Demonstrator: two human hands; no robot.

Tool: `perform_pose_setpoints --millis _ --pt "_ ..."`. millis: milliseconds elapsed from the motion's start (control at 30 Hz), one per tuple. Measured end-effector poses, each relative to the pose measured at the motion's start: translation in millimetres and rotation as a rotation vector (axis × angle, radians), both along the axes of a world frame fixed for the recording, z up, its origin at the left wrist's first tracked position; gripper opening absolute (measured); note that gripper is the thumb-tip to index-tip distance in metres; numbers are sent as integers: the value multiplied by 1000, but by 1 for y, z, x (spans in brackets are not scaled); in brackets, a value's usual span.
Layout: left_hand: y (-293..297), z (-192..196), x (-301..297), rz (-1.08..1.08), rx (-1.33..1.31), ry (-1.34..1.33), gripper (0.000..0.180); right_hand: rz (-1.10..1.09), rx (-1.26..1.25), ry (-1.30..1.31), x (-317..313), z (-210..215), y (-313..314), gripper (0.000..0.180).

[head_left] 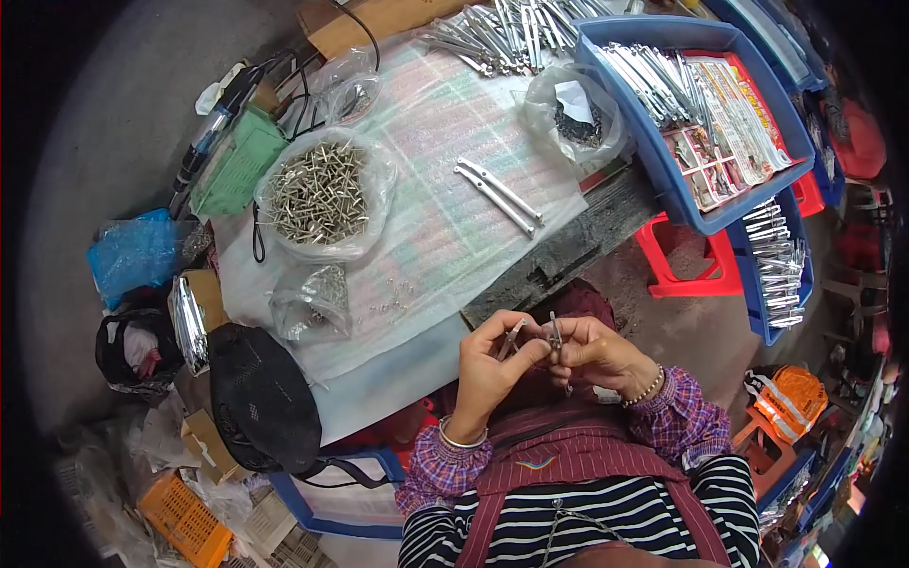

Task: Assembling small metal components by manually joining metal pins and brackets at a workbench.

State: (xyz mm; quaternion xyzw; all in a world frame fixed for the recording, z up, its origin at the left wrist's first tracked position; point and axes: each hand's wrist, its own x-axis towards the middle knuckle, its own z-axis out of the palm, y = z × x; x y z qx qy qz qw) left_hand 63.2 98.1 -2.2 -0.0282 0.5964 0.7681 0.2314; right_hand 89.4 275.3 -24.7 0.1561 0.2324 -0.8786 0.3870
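- Landmark for everything below is the table [365, 409], most of it covered by a pale checked sheet [426, 227].
- Left hand [494, 369]: narrow pinch, thumb and forefinger closed on a small metal piece [512, 338]. It's up in the air just off the table edge facing the person, so not resting on the table.
- Right hand [601, 358]: also a tight pinch, this one on a slim metal strip [557, 328] standing roughly upright. Same spot off the table edge, right beside the other hand. Fingertips are so close I can't tell if the two pieces touch.
- Two silver bars [497, 196] lie side by side on the table, toward its right edge.
- Left half of the table: a big open clear bag full of metal pins [317, 199], with a smaller clear bag [312, 301] nearer the person and tiny loose parts [398, 295] scattered next to that one.
- Far end of the table: a heap of silver bars [521, 36], plus a bag of dark bits [579, 125] near the right corner.
- Right of the table: a blue tray [731, 220] loaded with more bars, and a red stool [696, 287] lower down.
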Motion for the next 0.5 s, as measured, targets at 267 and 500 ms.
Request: perform_pose_setpoints --millis 267,500 --pt "3 11 5 69 36 284 13 -75 -117 -37 1 -1 -3 23" --pt "7 7 7 40 -118 412 15 -97 -67 -13 5 2 -5 22"
